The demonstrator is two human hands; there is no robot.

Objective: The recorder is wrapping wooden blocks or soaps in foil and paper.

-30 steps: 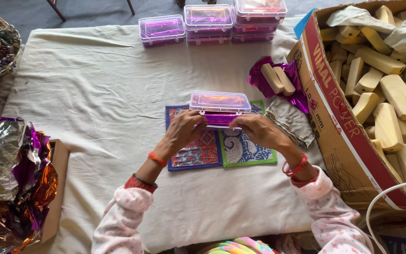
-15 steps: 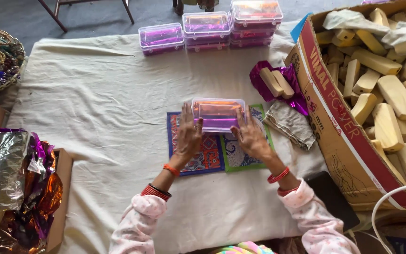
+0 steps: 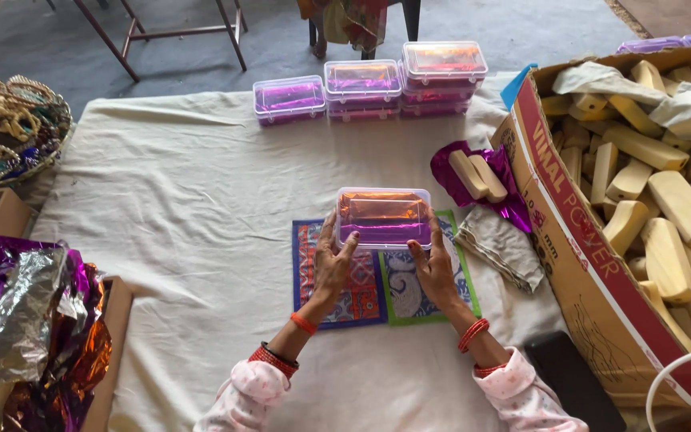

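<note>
I am gripping a clear lidded box (image 3: 384, 218) between both hands, left hand (image 3: 331, 268) and right hand (image 3: 435, 270), over patterned mats (image 3: 361, 296); uneven squeezing could be popping its lid.

Beyond my fingertips the cream cloth (image 3: 161, 208) runs out to a grey floor (image 3: 473, 24), evenly lit. Up there, past my fingers and to their left, stand the thin metal legs of a frame (image 3: 171, 34); straight ahead is something darker with draped fabric (image 3: 353, 18), perhaps a chair, cut off by the top edge so I cannot be sure.
</note>
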